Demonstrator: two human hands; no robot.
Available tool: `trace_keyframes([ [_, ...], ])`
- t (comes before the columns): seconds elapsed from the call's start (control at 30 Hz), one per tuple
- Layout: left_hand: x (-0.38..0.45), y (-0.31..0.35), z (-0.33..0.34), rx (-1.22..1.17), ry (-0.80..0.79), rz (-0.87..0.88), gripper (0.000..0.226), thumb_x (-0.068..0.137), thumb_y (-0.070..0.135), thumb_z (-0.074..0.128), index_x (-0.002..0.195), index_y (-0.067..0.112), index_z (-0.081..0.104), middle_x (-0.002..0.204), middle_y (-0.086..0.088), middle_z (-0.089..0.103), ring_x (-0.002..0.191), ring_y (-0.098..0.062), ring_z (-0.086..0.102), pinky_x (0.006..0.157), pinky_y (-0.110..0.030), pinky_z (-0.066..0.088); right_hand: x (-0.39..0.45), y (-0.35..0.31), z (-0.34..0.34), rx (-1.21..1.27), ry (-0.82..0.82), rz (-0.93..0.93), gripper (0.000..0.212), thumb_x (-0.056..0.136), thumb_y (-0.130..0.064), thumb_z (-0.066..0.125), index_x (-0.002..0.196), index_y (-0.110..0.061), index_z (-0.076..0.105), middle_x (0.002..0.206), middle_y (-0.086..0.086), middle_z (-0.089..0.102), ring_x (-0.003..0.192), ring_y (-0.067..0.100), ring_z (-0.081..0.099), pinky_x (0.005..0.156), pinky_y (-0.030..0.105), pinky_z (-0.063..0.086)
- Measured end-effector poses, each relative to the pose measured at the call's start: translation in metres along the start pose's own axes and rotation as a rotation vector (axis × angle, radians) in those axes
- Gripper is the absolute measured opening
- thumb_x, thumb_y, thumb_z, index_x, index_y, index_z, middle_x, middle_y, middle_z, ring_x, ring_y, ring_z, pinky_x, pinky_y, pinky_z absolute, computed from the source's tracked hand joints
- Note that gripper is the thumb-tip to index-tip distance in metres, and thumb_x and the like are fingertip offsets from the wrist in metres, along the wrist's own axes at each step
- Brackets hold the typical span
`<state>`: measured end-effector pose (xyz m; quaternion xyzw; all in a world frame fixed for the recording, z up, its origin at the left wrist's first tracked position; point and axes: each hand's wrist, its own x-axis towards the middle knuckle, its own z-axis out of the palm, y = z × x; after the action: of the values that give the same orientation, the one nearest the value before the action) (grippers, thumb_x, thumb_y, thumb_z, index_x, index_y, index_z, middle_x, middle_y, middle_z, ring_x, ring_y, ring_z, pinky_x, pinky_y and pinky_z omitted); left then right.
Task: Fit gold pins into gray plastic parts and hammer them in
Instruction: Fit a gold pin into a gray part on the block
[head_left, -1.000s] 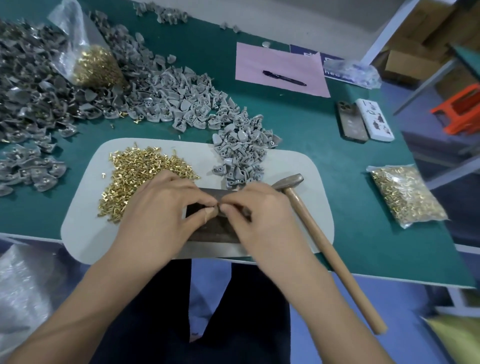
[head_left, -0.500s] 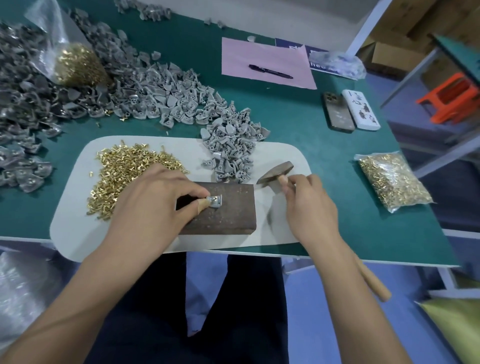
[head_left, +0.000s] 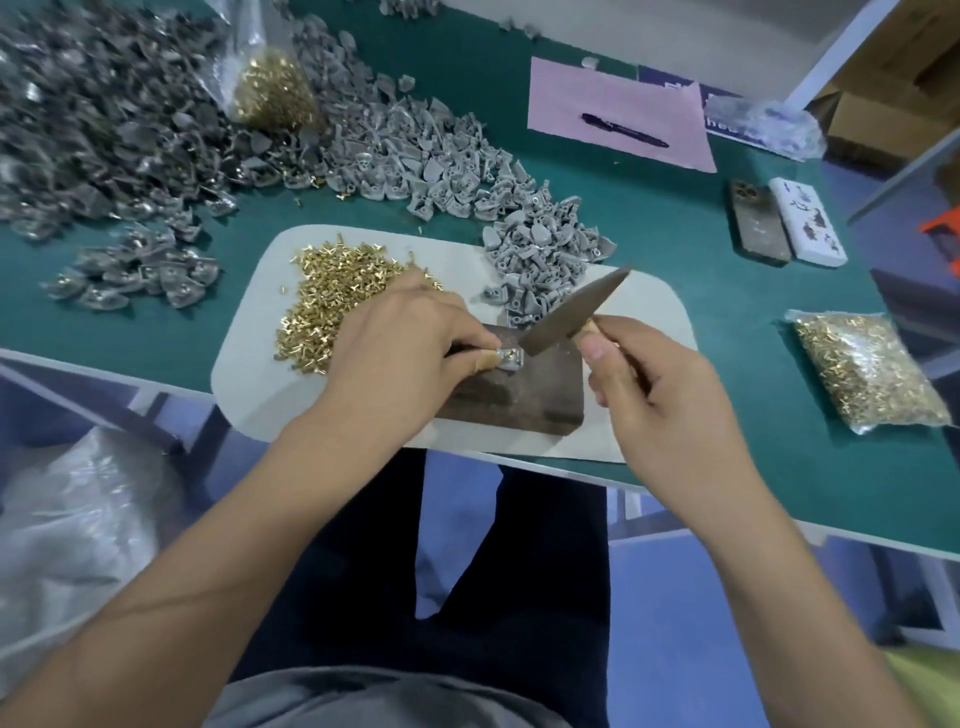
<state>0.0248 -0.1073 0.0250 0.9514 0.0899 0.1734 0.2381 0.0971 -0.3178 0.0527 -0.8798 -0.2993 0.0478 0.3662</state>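
My left hand (head_left: 400, 348) pinches a small gray plastic part (head_left: 508, 358) with a gold pin in it, pressed on a dark metal block (head_left: 524, 400). My right hand (head_left: 649, 384) grips the hammer close under its head; the hammer head (head_left: 571, 314) slants down with its lower end right beside the part. A heap of loose gold pins (head_left: 337, 296) lies on the pale mat (head_left: 644, 301) left of my hand. Gray parts (head_left: 540, 260) are piled at the mat's far edge.
Large heaps of gray parts (head_left: 130, 130) cover the green table's left. Bags of gold pins sit at far left (head_left: 275, 93) and at right (head_left: 862, 369). Two phones (head_left: 784, 221) and a pink sheet with a pen (head_left: 623, 130) lie beyond.
My right hand left the part, picked up the hammer by its neck and brought the head over to the part on the block. My left hand keeps holding the part.
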Motion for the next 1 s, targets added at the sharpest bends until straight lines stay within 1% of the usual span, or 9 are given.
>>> trace_keyframes([
  [0.07, 0.001, 0.0, -0.001, -0.009, 0.0, 0.009, 0.019, 0.08, 0.051, 0.074, 0.095, 0.041, 0.079, 0.082, 0.019, 0.069, 0.084, -0.011, 0.042, 0.062, -0.028, 0.03, 0.003, 0.0, 0.001, -0.051, 0.133, -0.002, 0.028, 0.104, -0.052, 0.043, 0.113, -0.038, 0.066, 0.074, -0.024, 0.058, 0.072, 0.011, 0.056, 0.064, 0.034, 0.045],
  [0.17, 0.003, 0.0, -0.001, -0.019, -0.004, 0.015, 0.02, 0.078, 0.048, 0.075, 0.095, 0.04, 0.08, 0.081, 0.019, 0.069, 0.081, -0.011, 0.04, 0.058, -0.028, 0.027, 0.004, 0.0, 0.01, -0.005, 0.261, -0.022, 0.029, 0.104, -0.052, 0.044, 0.119, -0.039, 0.065, 0.078, -0.03, 0.059, 0.071, 0.005, 0.056, 0.063, 0.027, 0.044],
  [0.3, 0.003, -0.001, -0.002, 0.006, -0.011, 0.007, 0.019, 0.079, 0.043, 0.078, 0.097, 0.04, 0.079, 0.085, 0.018, 0.071, 0.083, -0.012, 0.043, 0.06, -0.028, 0.029, 0.004, 0.003, 0.019, -0.164, 0.121, 0.003, 0.034, 0.097, -0.059, 0.044, 0.125, -0.045, 0.059, 0.085, -0.012, 0.07, 0.074, 0.019, 0.06, 0.068, 0.038, 0.054],
  [0.37, 0.002, 0.0, -0.002, 0.005, -0.009, -0.001, 0.019, 0.079, 0.043, 0.078, 0.097, 0.041, 0.079, 0.085, 0.019, 0.071, 0.084, -0.012, 0.045, 0.061, -0.028, 0.031, 0.005, 0.006, 0.012, -0.17, 0.197, 0.001, 0.034, 0.097, -0.062, 0.044, 0.126, -0.049, 0.057, 0.079, -0.015, 0.065, 0.071, 0.014, 0.057, 0.064, 0.032, 0.051],
  [0.47, 0.003, 0.001, -0.002, -0.006, -0.005, -0.011, 0.018, 0.077, 0.047, 0.077, 0.094, 0.042, 0.079, 0.084, 0.02, 0.071, 0.084, -0.011, 0.045, 0.061, -0.028, 0.032, 0.003, 0.003, 0.013, -0.053, 0.27, -0.027, 0.032, 0.102, -0.056, 0.045, 0.121, -0.04, 0.066, 0.08, -0.022, 0.066, 0.068, 0.006, 0.056, 0.063, 0.025, 0.044],
  [0.6, 0.003, 0.001, -0.003, 0.028, -0.021, -0.011, 0.018, 0.079, 0.045, 0.079, 0.096, 0.043, 0.079, 0.082, 0.022, 0.068, 0.083, -0.009, 0.041, 0.057, -0.027, 0.027, 0.002, 0.001, 0.015, -0.205, 0.129, 0.003, 0.031, 0.099, -0.054, 0.051, 0.123, -0.041, 0.065, 0.082, -0.01, 0.07, 0.071, 0.02, 0.058, 0.065, 0.034, 0.05],
  [0.73, 0.004, 0.001, -0.003, 0.014, -0.012, -0.006, 0.017, 0.079, 0.046, 0.078, 0.095, 0.041, 0.079, 0.077, 0.024, 0.062, 0.081, -0.008, 0.039, 0.054, -0.024, 0.025, 0.006, 0.005, 0.004, -0.115, 0.26, 0.042, 0.037, 0.099, -0.059, 0.044, 0.126, -0.042, 0.061, 0.078, -0.018, 0.064, 0.071, 0.013, 0.057, 0.067, 0.031, 0.044],
  [0.83, 0.002, 0.001, -0.002, 0.0, -0.006, -0.013, 0.017, 0.079, 0.051, 0.076, 0.093, 0.041, 0.079, 0.079, 0.021, 0.065, 0.083, -0.009, 0.039, 0.059, -0.028, 0.03, 0.012, 0.022, 0.007, -0.413, 0.355, 0.16, 0.032, 0.105, -0.045, 0.042, 0.131, -0.039, 0.059, 0.1, -0.004, 0.065, 0.09, 0.028, 0.061, 0.068, 0.035, 0.039],
  [1.0, 0.002, 0.0, -0.001, -0.012, 0.005, -0.015, 0.016, 0.078, 0.05, 0.076, 0.092, 0.041, 0.079, 0.074, 0.023, 0.058, 0.082, -0.008, 0.04, 0.06, -0.028, 0.028, 0.017, 0.053, 0.017, -0.599, 0.172, 0.479, 0.043, 0.102, -0.01, 0.045, 0.141, -0.027, 0.055, 0.117, 0.011, 0.056, 0.111, 0.036, 0.048, 0.081, 0.042, 0.039],
])
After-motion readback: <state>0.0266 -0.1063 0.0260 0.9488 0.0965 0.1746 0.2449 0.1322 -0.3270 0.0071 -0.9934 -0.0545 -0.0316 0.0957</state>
